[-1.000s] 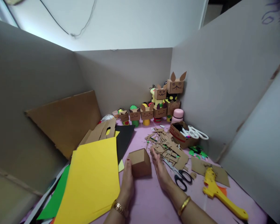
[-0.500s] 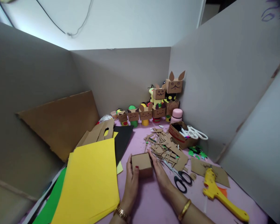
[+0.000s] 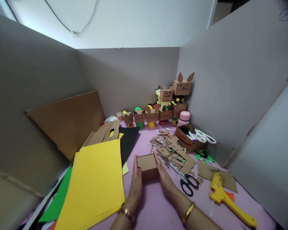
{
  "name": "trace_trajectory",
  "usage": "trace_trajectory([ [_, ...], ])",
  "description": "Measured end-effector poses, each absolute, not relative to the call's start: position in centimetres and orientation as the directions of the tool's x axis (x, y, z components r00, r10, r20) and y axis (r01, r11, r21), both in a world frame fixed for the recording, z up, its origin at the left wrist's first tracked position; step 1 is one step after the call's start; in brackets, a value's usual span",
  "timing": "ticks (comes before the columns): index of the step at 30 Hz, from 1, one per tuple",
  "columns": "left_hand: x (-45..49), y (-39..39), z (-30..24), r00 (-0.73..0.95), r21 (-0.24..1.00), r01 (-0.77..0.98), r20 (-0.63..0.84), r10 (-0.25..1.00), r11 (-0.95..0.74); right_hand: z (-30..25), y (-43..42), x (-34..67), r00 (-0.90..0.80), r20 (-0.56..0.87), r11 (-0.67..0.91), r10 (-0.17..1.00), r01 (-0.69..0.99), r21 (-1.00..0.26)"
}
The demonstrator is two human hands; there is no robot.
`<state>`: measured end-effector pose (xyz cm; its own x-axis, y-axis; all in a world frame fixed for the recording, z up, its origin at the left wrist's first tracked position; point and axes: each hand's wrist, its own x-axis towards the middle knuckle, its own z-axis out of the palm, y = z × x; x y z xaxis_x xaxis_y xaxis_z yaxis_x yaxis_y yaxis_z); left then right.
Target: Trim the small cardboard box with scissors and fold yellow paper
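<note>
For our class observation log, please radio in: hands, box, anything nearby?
Left hand and right hand against opposite sides of cardboard box. Plain top facing up. Black-handled scissors and cardboard scraps close to right hand.

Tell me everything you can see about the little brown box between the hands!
The brown box looks like plain cardboard, with straight edges and corners. Its paler, flat face points up, and the side facing us is darker and shaded. No drawing shows on the faces in view. The left hand is against its left side and the right hand against its right. It is level, over the purple tabletop; whether it rests there or is slightly lifted, I can't tell.
</note>
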<state>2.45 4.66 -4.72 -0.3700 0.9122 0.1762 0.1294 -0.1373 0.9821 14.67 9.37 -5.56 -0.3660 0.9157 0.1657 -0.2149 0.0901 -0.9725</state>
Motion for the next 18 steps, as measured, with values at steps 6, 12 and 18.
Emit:
trace_trajectory([
  [6,3.2,2.7,-4.3,-0.458,0.973,0.198,0.199,0.867,-0.118,-7.1,9.9,15.2,-0.239,0.199,0.132,0.951,-0.270,-0.954],
  [12,-0.1,-1.9,-3.1,-0.476,0.855,0.515,0.336,0.813,-0.052,-7.7,10.3,15.9,-0.091,0.215,0.197,0.972,-0.178,-0.964],
  [18,-8.3,-7.1,-2.3,-0.399,0.555,0.804,0.236,0.886,0.215,-7.6,9.7,16.1,-0.108,0.199,0.185,0.974,-0.129,-0.974],
])
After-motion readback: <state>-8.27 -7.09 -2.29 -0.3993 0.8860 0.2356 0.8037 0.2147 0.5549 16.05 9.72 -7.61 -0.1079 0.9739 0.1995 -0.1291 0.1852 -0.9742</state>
